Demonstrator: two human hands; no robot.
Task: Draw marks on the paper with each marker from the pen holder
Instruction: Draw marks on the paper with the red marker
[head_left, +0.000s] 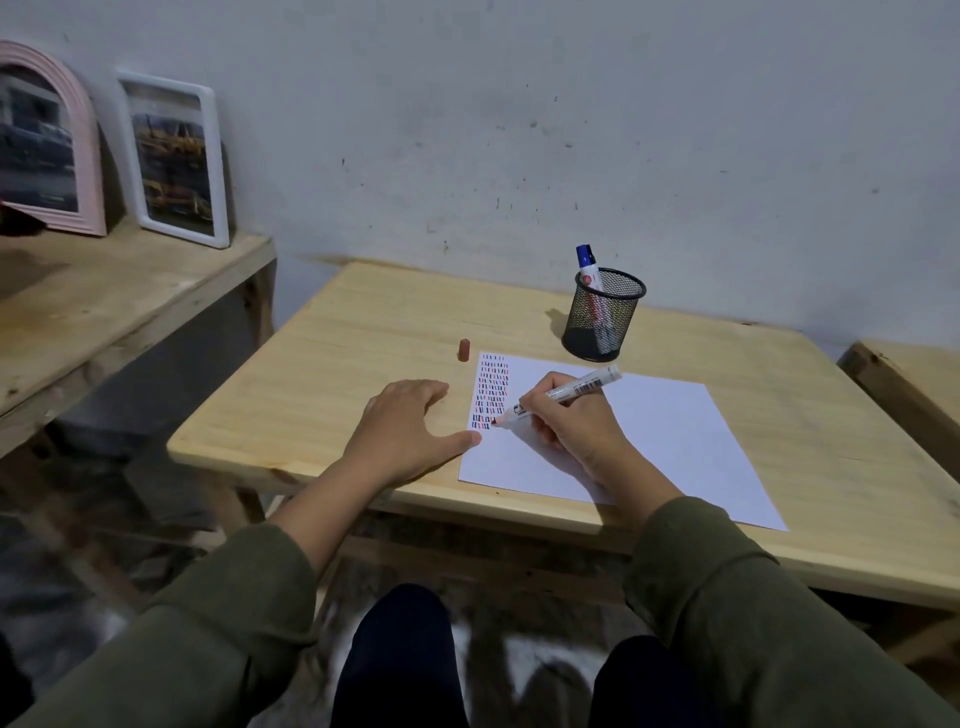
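my knees sit lowest in view, green sleeves above them. my right hand (576, 421) has its fingers wrapped around the red marker (558, 396), tip on the paper (665, 431) at the foot of a block of red and blue dashes (491, 389) in the sheet's left corner. my left hand (410, 431) lies flat and relaxed on the table (322, 364), thumb on the paper's edge. i judge i'm mid-stroke with red. its cap (464, 349) stands just off the sheet; next i'd need to recap it and swap for the blue marker (588, 267) in the mesh holder (602, 317). pale wood table, scuffed wall, two frames (174, 156) on a side bench.
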